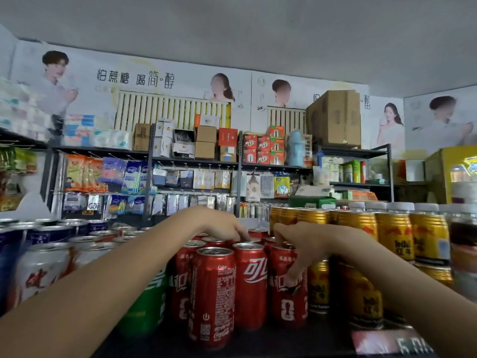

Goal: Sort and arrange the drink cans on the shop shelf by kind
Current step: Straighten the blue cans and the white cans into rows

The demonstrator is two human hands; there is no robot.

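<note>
The price tag (pixel 389 343) at the shelf's front edge is blurred, its digits unreadable. The green can (pixel 147 303) is mostly hidden behind the left forearm. Red cans (pixel 206 241) in back rows show only their tops. The bottle (pixel 464 244) at right is blurred and cut off.

cola cans (pixel 232 280) centre | energy cans (pixel 395 236) right (stacked) | beer cans (pixel 41 270) left

A: What occupies the shelf (pixel 258 339) centre?
B: Red cola cans (pixel 214 293), upright in rows; green can (pixel 147 301) to their left, gold cans (pixel 395 233) stacked right.
A: And the hands?
B: Left hand (pixel 222 226) touches rear can tops; right hand (pixel 307 244) grips the rightmost front red can (pixel 286 303).
</note>
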